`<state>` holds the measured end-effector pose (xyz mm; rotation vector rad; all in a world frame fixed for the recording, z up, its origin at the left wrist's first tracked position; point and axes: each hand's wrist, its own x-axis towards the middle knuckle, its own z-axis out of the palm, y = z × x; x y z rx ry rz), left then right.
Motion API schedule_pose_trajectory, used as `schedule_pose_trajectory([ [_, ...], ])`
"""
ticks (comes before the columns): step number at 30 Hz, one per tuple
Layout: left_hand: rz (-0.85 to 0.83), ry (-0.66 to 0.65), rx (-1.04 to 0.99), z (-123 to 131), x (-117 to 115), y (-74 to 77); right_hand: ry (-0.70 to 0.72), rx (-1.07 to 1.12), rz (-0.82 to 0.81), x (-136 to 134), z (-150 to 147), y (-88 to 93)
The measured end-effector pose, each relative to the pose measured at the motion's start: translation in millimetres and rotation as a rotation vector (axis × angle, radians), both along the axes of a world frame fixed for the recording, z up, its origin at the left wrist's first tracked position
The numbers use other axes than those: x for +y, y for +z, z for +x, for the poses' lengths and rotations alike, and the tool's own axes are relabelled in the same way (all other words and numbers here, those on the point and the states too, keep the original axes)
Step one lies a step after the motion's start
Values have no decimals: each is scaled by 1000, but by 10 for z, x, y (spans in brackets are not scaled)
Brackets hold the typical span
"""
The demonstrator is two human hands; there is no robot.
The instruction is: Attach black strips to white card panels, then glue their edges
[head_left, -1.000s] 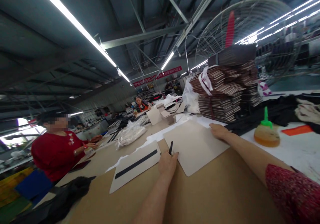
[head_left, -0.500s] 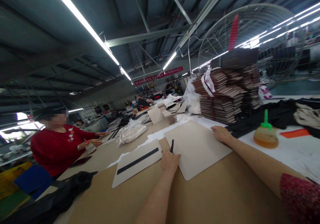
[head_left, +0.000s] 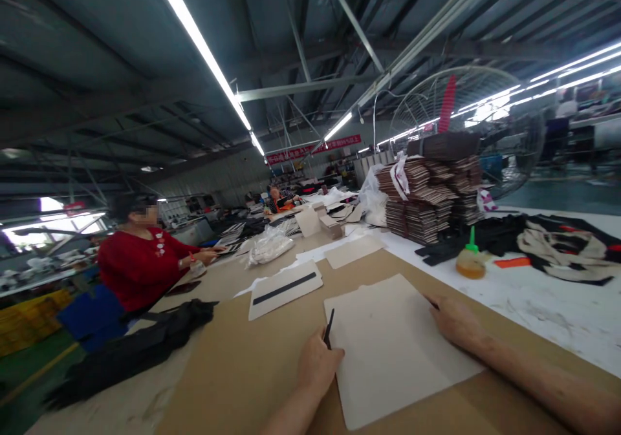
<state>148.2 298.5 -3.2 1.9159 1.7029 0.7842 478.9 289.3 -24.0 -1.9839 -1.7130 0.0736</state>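
A large pale grey cardboard sheet (head_left: 388, 344) is between my two hands over the brown tabletop. My left hand (head_left: 317, 357) is closed at its left edge, thumb over the board, with a thin black strip (head_left: 330, 327) sticking up from the fingers. At the upper right edge my right hand (head_left: 453, 318) grips the sheet, its fingertips partly hidden. Beyond my left hand lies a smaller pale board (head_left: 264, 306) with a black strip (head_left: 291, 284) along it. Farther off, another plain cardboard sheet (head_left: 354, 251) lies flat.
A glue bottle (head_left: 470, 267) with a green nozzle stands on the right by black fabric (head_left: 490, 228). Stacked brown-edged boards (head_left: 412, 209) rise behind. A plastic bag (head_left: 269, 246) and dark cloth (head_left: 145, 338) lie leftward. A person in red (head_left: 140, 264) works across the left side.
My hands have drawn the large cardboard sheet nearer to me, uncovering the plain sheet behind it. The black strip has moved along with my left hand. The view has shifted too.
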Motion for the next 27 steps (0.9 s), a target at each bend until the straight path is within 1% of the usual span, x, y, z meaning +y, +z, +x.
schedule_pose_trajectory([
  [5,-78,-3,-50,-575,-953,-55,125,13,-106,-917,-447,-25],
  [7,-113,12,-58,-810,-1335,-70,170,0,-135,-1217,-638,-80],
  [10,-162,71,-54,-1100,-1816,-98,246,-77,-105,-1598,-917,-225],
  [13,-187,140,-48,-1285,-2162,-142,307,-163,-13,-1894,-1116,-399],
  [15,-192,188,-30,-1364,-2350,-144,343,-174,79,-2034,-1158,-499],
  [17,-184,248,-3,-1423,-2535,-94,339,-141,182,-2131,-1129,-572],
  [19,-180,278,-23,-1462,-2722,6,315,-65,264,-2204,-1078,-602],
  [21,-243,236,-142,-1469,-2889,124,370,31,315,-2287,-1084,-559],
  [23,-400,122,-338,-1435,-3006,215,507,112,319,-2405,-1207,-418],
  [25,-549,-45,-545,-1363,-3062,248,662,173,267,-2546,-1449,-182],
  [26,-597,-130,-630,-1317,-3072,242,747,209,230,-2611,-1596,-44],
  [27,-623,-199,-695,-1267,-3074,224,804,251,188,-2663,-1746,94],
])
